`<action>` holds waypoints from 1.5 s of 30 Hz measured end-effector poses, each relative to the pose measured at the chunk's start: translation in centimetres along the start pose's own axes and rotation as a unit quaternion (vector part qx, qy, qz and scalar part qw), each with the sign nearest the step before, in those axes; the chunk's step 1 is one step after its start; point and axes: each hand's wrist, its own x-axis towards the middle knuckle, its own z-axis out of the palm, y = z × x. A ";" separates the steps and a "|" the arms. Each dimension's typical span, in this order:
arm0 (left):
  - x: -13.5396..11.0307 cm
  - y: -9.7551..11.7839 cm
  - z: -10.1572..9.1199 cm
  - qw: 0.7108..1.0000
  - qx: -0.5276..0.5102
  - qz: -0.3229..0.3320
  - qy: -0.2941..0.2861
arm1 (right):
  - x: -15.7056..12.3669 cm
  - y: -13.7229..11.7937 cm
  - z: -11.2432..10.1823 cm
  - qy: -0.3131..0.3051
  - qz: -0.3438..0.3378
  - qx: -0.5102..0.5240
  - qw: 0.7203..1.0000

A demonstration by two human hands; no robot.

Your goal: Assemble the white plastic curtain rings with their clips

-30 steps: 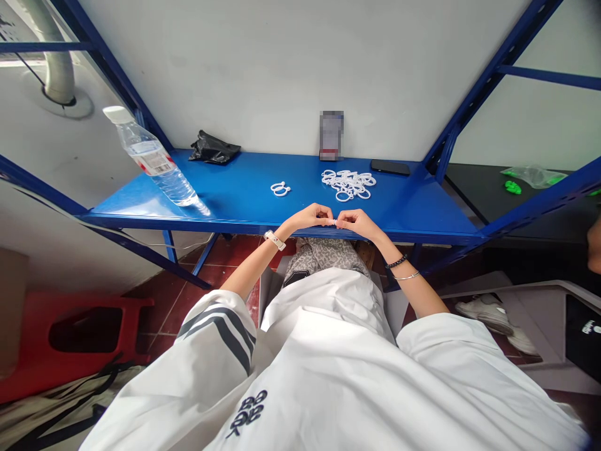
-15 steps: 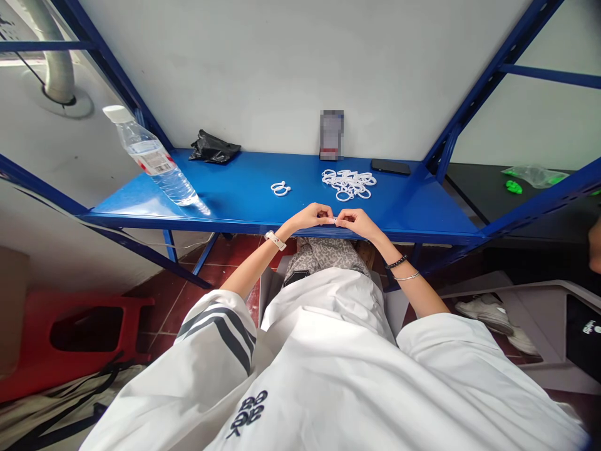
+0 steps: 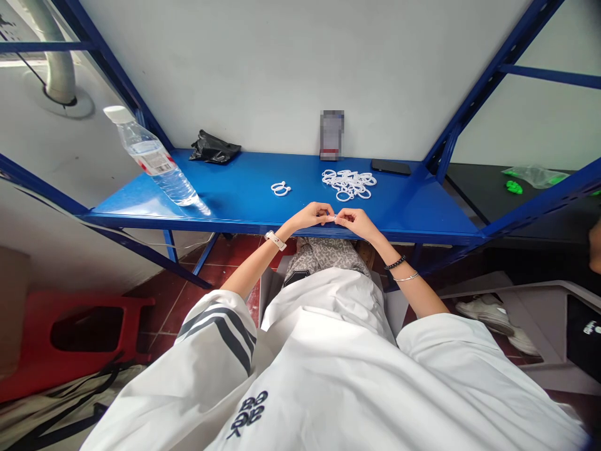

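Observation:
Over the front edge of the blue table [image 3: 235,203], my left hand [image 3: 312,215] and my right hand [image 3: 357,222] meet with pinched fingers. Between their fingertips is a small white plastic piece [image 3: 335,218]; most of it is hidden, so its full shape cannot be made out. Beyond my right hand lies a loose pile of white plastic rings [image 3: 348,184] with small knobs on them. A couple more white rings [image 3: 280,188] lie apart from the pile, to the left and beyond my left hand.
A water bottle [image 3: 157,163] stands at the table's left, near a crumpled black plastic bag [image 3: 215,148]. A blurred phone-like object [image 3: 331,136] leans on the wall; a dark phone [image 3: 390,166] lies to its right. Blue frame posts [image 3: 474,94] flank the table. Another person's hand [image 3: 595,244] shows at far right.
The fingers of my left hand have shifted very slightly around the small white piece. Both hands stay at the table edge, and the rings on the table have not moved.

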 end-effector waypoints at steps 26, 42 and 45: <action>0.3 0.0 0.1 0.995 -0.094 0.025 0.037 | 0.3 0.8 -0.3 0.066 -0.064 0.070 0.993; 0.5 -1.1 0.3 0.994 -0.081 0.037 0.060 | 0.4 1.2 -0.4 0.056 -0.024 0.160 0.985; 0.6 -1.1 0.3 0.994 -0.085 0.035 0.061 | 0.4 1.3 -0.4 0.058 -0.031 0.157 0.985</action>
